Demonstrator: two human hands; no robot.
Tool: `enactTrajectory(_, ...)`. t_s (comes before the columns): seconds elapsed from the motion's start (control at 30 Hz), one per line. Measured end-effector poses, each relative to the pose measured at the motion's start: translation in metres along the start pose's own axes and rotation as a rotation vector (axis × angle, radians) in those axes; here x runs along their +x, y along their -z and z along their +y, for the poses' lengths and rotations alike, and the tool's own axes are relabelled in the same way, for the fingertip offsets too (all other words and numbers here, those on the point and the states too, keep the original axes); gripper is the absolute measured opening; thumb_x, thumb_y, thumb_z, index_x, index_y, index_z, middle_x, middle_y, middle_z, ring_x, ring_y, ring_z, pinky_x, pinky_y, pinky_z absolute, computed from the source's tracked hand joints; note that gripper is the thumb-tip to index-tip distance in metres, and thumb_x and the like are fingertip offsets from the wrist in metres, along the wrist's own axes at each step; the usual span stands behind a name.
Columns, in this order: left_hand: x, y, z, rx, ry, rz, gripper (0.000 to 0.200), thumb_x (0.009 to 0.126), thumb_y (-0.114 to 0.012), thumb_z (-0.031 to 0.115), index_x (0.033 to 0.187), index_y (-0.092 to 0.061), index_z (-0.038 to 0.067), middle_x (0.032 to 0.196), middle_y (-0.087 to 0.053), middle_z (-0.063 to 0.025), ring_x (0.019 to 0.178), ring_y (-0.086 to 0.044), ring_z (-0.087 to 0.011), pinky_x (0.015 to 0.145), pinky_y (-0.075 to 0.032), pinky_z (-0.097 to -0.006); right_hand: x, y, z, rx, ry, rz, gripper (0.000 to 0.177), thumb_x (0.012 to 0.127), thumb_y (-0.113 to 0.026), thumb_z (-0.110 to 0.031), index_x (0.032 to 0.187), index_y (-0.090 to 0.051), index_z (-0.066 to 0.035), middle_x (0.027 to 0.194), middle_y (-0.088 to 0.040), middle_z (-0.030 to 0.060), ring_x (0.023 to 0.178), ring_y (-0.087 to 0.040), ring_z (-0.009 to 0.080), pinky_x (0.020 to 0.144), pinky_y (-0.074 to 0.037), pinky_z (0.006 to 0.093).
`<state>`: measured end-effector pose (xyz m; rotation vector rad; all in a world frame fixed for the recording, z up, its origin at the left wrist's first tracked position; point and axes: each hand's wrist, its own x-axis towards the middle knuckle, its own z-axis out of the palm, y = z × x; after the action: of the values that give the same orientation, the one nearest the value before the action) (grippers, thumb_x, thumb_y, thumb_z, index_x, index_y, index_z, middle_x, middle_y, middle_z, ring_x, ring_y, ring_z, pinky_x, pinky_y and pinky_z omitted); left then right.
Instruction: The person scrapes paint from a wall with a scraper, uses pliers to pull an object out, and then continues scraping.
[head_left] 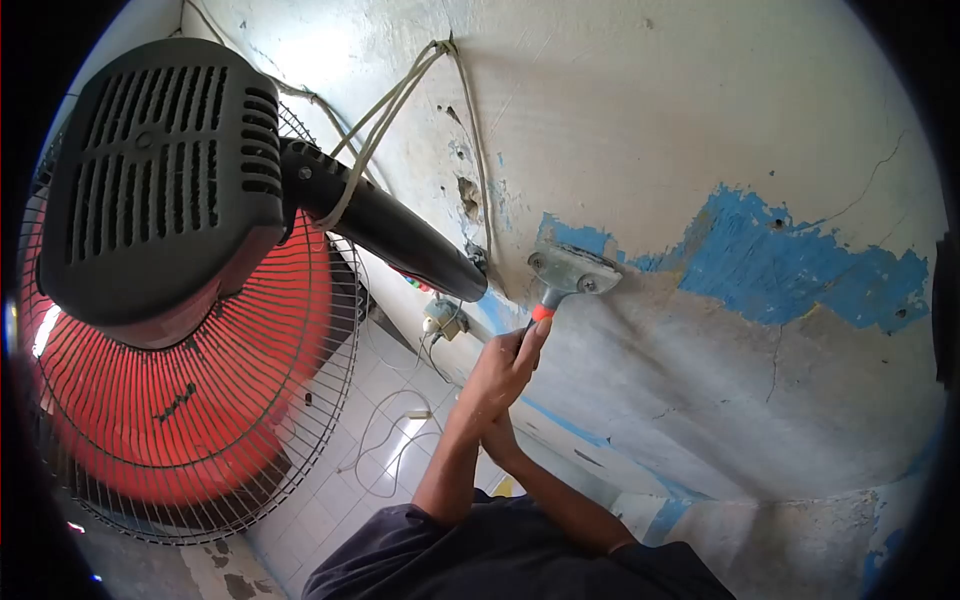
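Observation:
A wall scraper with a wide metal head (574, 270) and an orange-and-dark handle is held up against the wall. My left hand (508, 368) is closed round its handle, the thumb pointing up toward the head. The scraper's blade edge is at the lower border of a small patch of blue paint (575, 234). My right hand (497, 434) is below, crossing behind my left wrist. Its fingers are hidden there, and I cannot tell whether they grip the lower handle.
A black fan (165, 190) with red blades and a wire guard fills the left side. Cords (400, 85) hang from a nail on the wall. A larger blue paint patch (790, 265) spreads rightward, with cracks around. A cable (385, 490) lies on the tiled floor (345, 490).

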<state>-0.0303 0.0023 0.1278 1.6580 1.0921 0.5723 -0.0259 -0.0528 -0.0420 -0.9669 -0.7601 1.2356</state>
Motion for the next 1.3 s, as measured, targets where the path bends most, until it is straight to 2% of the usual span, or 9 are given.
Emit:
enactTrajectory(0.03, 0.0, 0.003, -0.003, 0.038, -0.015, 0.023, 0.064, 0.097, -0.043, 0.053, 0.074, -0.052, -0.006, 0.057, -0.045, -0.0124, 0.058, -0.042, -0.0191, 0.059, -0.041, -0.0371, 0.004, 0.001, 0.011, -0.029, -0.006, -0.02, 0.042, 0.089, -0.063, -0.023, 0.12, -0.05, 0.002, 0.112, -0.057, 0.0125, 0.105, -0.051, 0.0174, 0.091, -0.041, 0.0331)
enactTrajectory(0.23, 0.002, 0.002, -0.029, 0.116, -0.028, 0.098, 0.063, 0.096, -0.045, 0.051, 0.077, -0.053, -0.009, 0.057, -0.041, -0.0201, 0.055, -0.038, -0.0249, 0.058, -0.04, -0.0413, 0.0, -0.022, 0.033, -0.182, 0.296, 0.083, 0.038, 0.091, -0.064, -0.026, 0.116, -0.052, 0.0, 0.105, -0.058, 0.0097, 0.098, -0.052, 0.0154, 0.086, -0.042, 0.0336)
enactTrajectory(0.37, 0.0, 0.01, -0.007, 0.13, -0.061, 0.1, 0.065, 0.095, -0.045, 0.053, 0.077, -0.054, -0.009, 0.057, -0.043, -0.0206, 0.055, -0.039, -0.0263, 0.058, -0.041, -0.0424, 0.017, -0.019, 0.018, -0.224, 0.184, -0.119, 0.035, 0.092, -0.064, -0.027, 0.111, -0.053, -0.001, 0.098, -0.059, 0.0097, 0.09, -0.052, 0.0164, 0.081, -0.043, 0.0351)
enactTrajectory(0.6, 0.008, 0.013, -0.022, 0.16, -0.074, 0.111, 0.062, 0.096, -0.047, 0.05, 0.077, -0.055, -0.009, 0.057, -0.044, -0.0205, 0.054, -0.04, -0.0252, 0.057, -0.041, -0.0417, 0.02, -0.02, 0.044, -0.272, 0.333, 0.013, 0.035, 0.091, -0.066, -0.027, 0.111, -0.055, -0.001, 0.095, -0.058, 0.007, 0.089, -0.052, 0.0133, 0.079, -0.043, 0.0318)
enactTrajectory(0.7, 0.007, 0.018, -0.008, 0.164, -0.114, 0.123, 0.06, 0.096, -0.048, 0.049, 0.078, -0.056, -0.009, 0.057, -0.045, -0.02, 0.052, -0.039, -0.025, 0.056, -0.041, -0.0413, 0.029, -0.027, 0.006, -0.052, 0.117, -0.161, 0.038, 0.091, -0.066, -0.028, 0.115, -0.055, -0.001, 0.1, -0.058, 0.0065, 0.092, -0.052, 0.0126, 0.08, -0.043, 0.0318)
enactTrajectory(0.83, 0.007, 0.017, -0.024, 0.189, -0.104, 0.141, 0.062, 0.096, -0.047, 0.05, 0.077, -0.056, -0.009, 0.056, -0.045, -0.0198, 0.052, -0.04, -0.027, 0.056, -0.041, -0.0417, 0.018, -0.036, 0.02, 0.012, 0.164, -0.035, 0.036, 0.091, -0.066, -0.028, 0.112, -0.057, -0.001, 0.098, -0.06, 0.0066, 0.09, -0.053, 0.0121, 0.08, -0.044, 0.0317)
enactTrajectory(1.1, 0.007, 0.019, -0.022, 0.219, -0.081, 0.114, 0.065, 0.095, -0.046, 0.053, 0.076, -0.055, -0.008, 0.055, -0.044, -0.0196, 0.053, -0.039, -0.0273, 0.057, -0.041, -0.0424, 0.023, -0.031, 0.031, -0.077, 0.185, -0.11, 0.042, 0.091, -0.065, -0.03, 0.119, -0.054, -0.001, 0.102, -0.061, 0.0092, 0.094, -0.054, 0.0144, 0.082, -0.043, 0.0324)
enactTrajectory(1.2, 0.006, 0.011, -0.023, 0.203, -0.107, 0.136, 0.062, 0.096, -0.047, 0.051, 0.076, -0.055, -0.008, 0.054, -0.042, -0.019, 0.052, -0.036, -0.026, 0.055, -0.04, -0.042, 0.02, -0.03, 0.025, -0.171, 0.292, -0.006, 0.044, 0.091, -0.065, -0.029, 0.123, -0.053, -0.001, 0.105, -0.061, 0.0088, 0.098, -0.055, 0.0151, 0.086, -0.042, 0.0318)
enactTrajectory(1.3, 0.003, 0.012, 0.006, 0.166, -0.184, 0.158, 0.061, 0.097, -0.047, 0.049, 0.071, -0.052, -0.006, 0.054, -0.043, -0.0061, 0.054, -0.04, -0.0135, 0.052, -0.038, -0.034, 0.027, -0.023, 0.0, -0.194, 0.235, -0.084, 0.05, 0.09, -0.064, -0.023, 0.13, -0.045, 0.0, 0.113, -0.057, 0.01, 0.109, -0.052, 0.0177, 0.093, -0.041, 0.0325)
